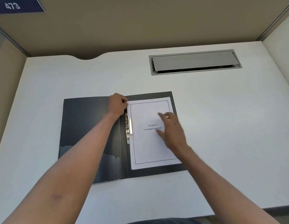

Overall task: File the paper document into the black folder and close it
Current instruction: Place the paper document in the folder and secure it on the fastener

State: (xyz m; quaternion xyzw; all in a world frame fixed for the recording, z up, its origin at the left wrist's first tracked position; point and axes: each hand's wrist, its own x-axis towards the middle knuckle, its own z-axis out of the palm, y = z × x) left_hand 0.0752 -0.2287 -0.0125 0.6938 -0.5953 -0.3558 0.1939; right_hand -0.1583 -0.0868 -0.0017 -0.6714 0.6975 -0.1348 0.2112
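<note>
Tan partition walls [140, 21] close in a white surface [76, 75] that fills most of the frame, with a blue sign reading 473 [16, 5] at upper left and a grey cable hatch [195, 62] sunk into the surface at upper right. The black folder [85, 126] lies open at centre, the paper document [150, 146] flat on its right half beside the metal clip [128, 128]. The left hand [117, 104] pinches the page's top left corner in its fingers, while the right hand [171, 130], blurred, spreads loosely over the sheet, gripping nothing.
</note>
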